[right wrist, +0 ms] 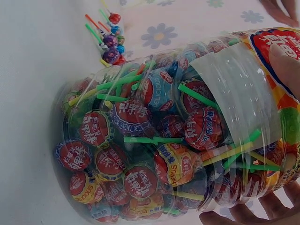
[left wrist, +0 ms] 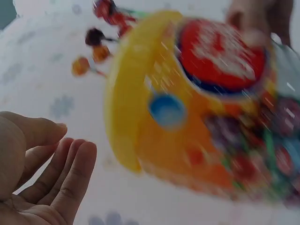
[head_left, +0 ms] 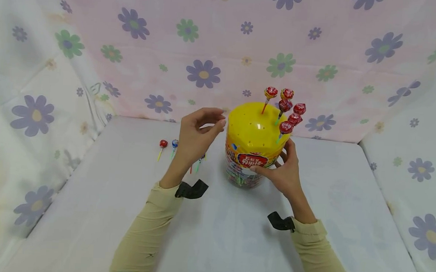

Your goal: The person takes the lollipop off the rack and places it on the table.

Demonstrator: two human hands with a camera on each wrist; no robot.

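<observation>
Watching remotely, I see my right hand [head_left: 288, 170] gripping the side of the candy jar [head_left: 248, 152], thumb across its label, as it stands on the worktop [head_left: 231, 243]. My left hand [head_left: 199, 133] hangs just beside the yellow lid [head_left: 248, 127], fingers relaxed and unloaded. Six lollipops [head_left: 286, 127] stick up from the lid; loose lollipops [right wrist: 111, 40] lie left of the jar, partly hidden behind my left hand in the head view.

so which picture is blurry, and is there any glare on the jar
Left wrist: the jar is smeared, its lettering unreadable, while the left hand looks much clearer; head: a small bright glare spot sits on the yellow lid; right wrist: the jar looks fairly sharp, with pale highlights on its clear plastic.
</observation>
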